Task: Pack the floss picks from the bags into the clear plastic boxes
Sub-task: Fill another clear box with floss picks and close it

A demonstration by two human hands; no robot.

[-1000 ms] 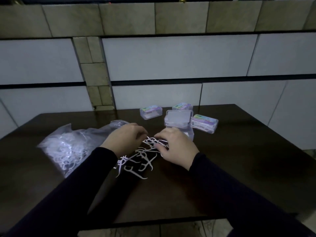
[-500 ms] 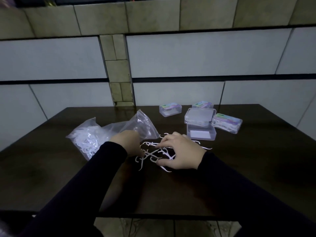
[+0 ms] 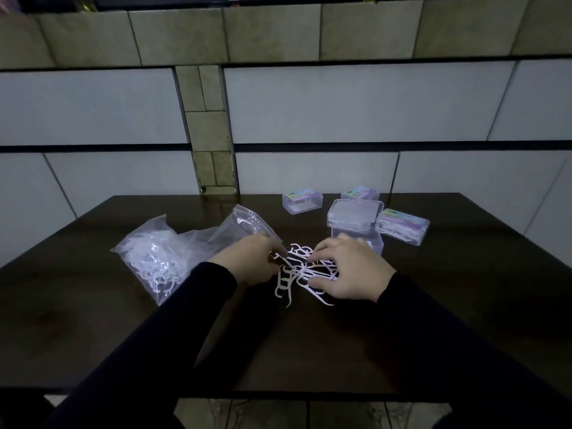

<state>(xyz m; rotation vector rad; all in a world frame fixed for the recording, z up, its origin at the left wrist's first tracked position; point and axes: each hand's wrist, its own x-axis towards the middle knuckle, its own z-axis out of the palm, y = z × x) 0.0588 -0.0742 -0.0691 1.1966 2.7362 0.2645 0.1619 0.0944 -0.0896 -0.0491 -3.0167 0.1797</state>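
A loose tangle of white plastic floss picks lies on the dark table between a crumpled clear plastic bag still holding more picks and an open clear plastic box — three lidded, labelled boxes stand around it.
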